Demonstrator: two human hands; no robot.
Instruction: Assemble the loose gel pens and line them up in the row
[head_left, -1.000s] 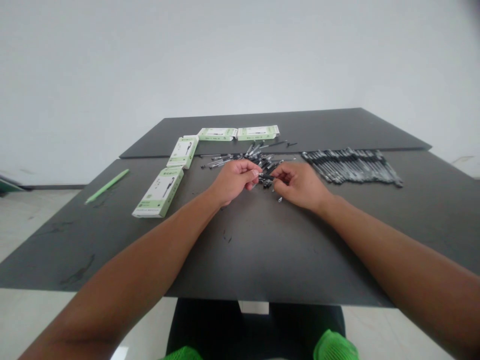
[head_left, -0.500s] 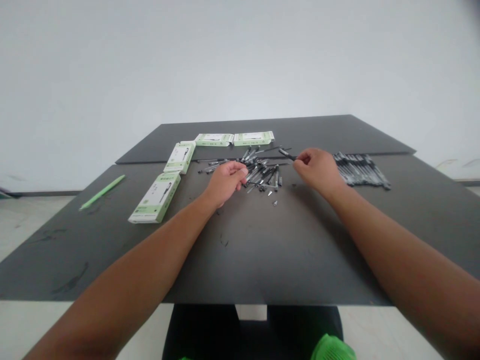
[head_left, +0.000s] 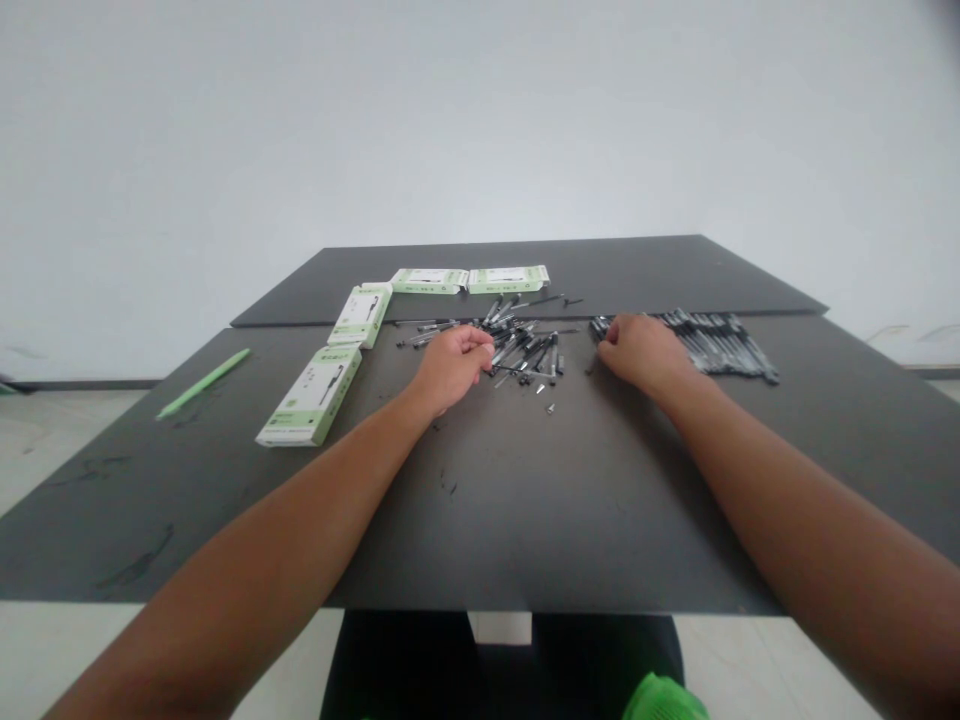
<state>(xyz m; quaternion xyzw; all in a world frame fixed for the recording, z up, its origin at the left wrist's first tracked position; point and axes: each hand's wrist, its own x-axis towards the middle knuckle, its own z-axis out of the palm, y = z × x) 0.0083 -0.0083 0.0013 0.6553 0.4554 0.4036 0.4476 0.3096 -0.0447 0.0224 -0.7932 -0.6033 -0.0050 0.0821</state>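
My left hand (head_left: 456, 368) rests at the left side of a loose heap of pen parts (head_left: 517, 345), clear barrels and black pieces. Its thumb and fingertips are pressed together; what they hold, if anything, is too small to make out. My right hand (head_left: 645, 350) is closed around a black-and-clear pen (head_left: 598, 327), whose end sticks out to the left of the fingers. This pen is at the left end of a row of similar pens (head_left: 724, 345) lying side by side. The hand covers part of the row's near left side.
White-and-green pen boxes (head_left: 309, 395) form an angled line left of and behind the heap. A light green pen (head_left: 204, 383) lies at the far left. Small silver tips (head_left: 550, 408) are scattered before the heap on the dark table (head_left: 525, 520). A seam crosses the tabletop.
My right hand has moved slightly right and down with the pen, bringing it from the air to the left end of the row. My left hand has barely moved.
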